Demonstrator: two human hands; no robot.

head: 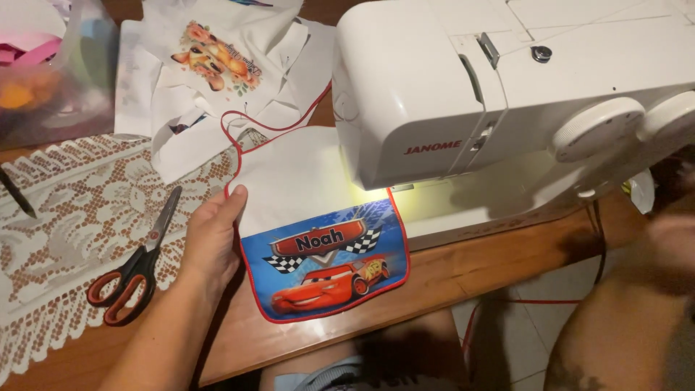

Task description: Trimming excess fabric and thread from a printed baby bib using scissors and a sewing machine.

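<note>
**Bib Held at the Sewing Machine**

Largest: wooden table, carrying everything. At its rear right, white sewing machine, work light on, lighting the bed under the needle area.

Next: lace runner along the table's left edge; stack of printed white fabric pieces at the rear; clear plastic bag in the rear left corner.

Centre, near the front edge: white bib with red binding and a red cartoon-car print, upper part tucked under the machine head, lower part hanging toward the front edge.

Left hand: flat on the bib's left edge, fingers together, pressing it down, probably to keep it from sliding.

Right hand: blurred off the table's right edge; finger state cannot be told.

Smallest: orange-handled scissors, closed, on the runner just left of the left hand.
</note>
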